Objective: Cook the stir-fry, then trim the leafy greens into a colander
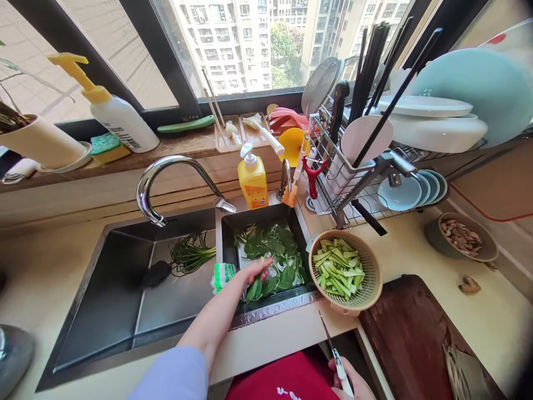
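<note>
My left hand reaches into the small sink basin, its fingers curled round some leafy greens. More of the wet dark-green leaves fill the basin around it. Low at the front edge of the counter, my right hand grips the white handle of a small knife. Its thin blade points up and away from me. Right of the basin, a beige colander holds cut pale-green vegetable pieces. A green-and-white sponge sits at the basin's left edge, close to my left forearm.
In the large sink lie a bunch of thin green stalks and a dark cloth-like lump. A chrome faucet arches above. A yellow soap bottle, dish rack, brown cutting board and bowl surround the work area.
</note>
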Available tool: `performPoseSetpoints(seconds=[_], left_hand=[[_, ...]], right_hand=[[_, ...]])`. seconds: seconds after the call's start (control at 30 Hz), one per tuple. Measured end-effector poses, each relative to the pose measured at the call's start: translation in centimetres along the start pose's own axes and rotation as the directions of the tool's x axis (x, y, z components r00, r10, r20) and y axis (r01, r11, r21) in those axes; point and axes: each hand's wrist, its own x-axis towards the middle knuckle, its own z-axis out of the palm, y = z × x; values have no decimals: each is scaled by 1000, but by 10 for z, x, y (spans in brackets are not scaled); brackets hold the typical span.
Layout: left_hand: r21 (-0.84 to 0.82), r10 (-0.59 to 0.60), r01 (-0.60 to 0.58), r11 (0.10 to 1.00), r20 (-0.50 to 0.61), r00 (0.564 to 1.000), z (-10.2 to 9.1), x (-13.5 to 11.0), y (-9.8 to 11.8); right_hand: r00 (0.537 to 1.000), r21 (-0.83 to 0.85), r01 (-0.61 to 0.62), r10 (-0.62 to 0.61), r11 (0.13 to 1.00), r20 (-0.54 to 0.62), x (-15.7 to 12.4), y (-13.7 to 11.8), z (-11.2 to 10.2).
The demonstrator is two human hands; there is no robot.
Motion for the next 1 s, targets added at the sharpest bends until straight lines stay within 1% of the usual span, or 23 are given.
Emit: performPoseSetpoints(seconds=[0.07, 0.13, 0.2, 0.27, 0.3, 0.33, 0.4, 0.43, 0.47, 0.5, 0.53, 0.6, 0.63, 0.67, 0.73, 0.8, 0.87, 0.93, 1.0], left_hand=[[-69, 60, -55, 996, 78, 995, -2, -15, 6], [-167, 138, -108, 980, 178, 974, -2, -33, 11], [-249, 201, -130, 960, 286, 937, 0, -52, 17], [-269, 230, -134, 954, 370, 900, 4, -72, 25], [-264, 237, -137, 955, 398, 886, 6, -81, 30], [-257, 244, -144, 956, 418, 875, 8, -90, 34], [-234, 255, -165, 958, 436, 863, 10, -104, 42], [-220, 262, -180, 959, 437, 861, 11, -109, 45], [-204, 269, -198, 959, 432, 861, 11, -113, 48], [-187, 277, -216, 958, 418, 865, 11, -115, 49], [-168, 284, -235, 957, 396, 873, 11, -117, 50], [-129, 295, -266, 955, 342, 892, 9, -119, 50], [-112, 299, -277, 954, 324, 898, 9, -121, 51], [-103, 302, -284, 953, 322, 897, 8, -123, 51], [-105, 316, -298, 949, 346, 883, 9, -128, 53], [-111, 337, -319, 941, 366, 868, 11, -134, 58], [-68, 361, -362, 930, 360, 860, 14, -137, 63], [62, 387, -429, 901, 327, 862, 18, -138, 67], [262, 424, -489, 832, 269, 865, 22, -137, 71]], right_hand=[[999, -47, 26, -27, 999, -22, -1, -12, 1], [997, -72, 73, -75, 995, -36, -2, -32, 3], [988, -76, 142, -146, 987, -41, -1, -64, 4], [966, -72, 248, -252, 966, -60, 5, -106, 6], [947, -80, 311, -316, 947, -61, 11, -128, 7], [915, -81, 390, -396, 917, -76, 18, -151, 9], [830, -110, 538, -548, 836, -106, 37, -191, 14], [787, -142, 587, -602, 797, -131, 46, -207, 18], [755, -176, 620, -642, 765, -133, 56, -220, 22], [741, -207, 639, -665, 741, -94, 64, -229, 26], [737, -233, 651, -675, 723, -34, 71, -235, 30], [742, -265, 663, -660, 700, 113, 79, -240, 37], [743, -272, 666, -650, 695, 159, 82, -239, 39], [744, -272, 665, -646, 695, 171, 83, -238, 40], [753, -262, 652, -646, 711, 120, 85, -234, 39], [771, -266, 619, -636, 739, 28, 88, -229, 37], [794, -260, 570, -603, 780, -70, 91, -225, 36], [813, -221, 530, -564, 819, -144, 95, -220, 37], [819, -166, 516, -541, 840, -194, 96, -215, 38]])
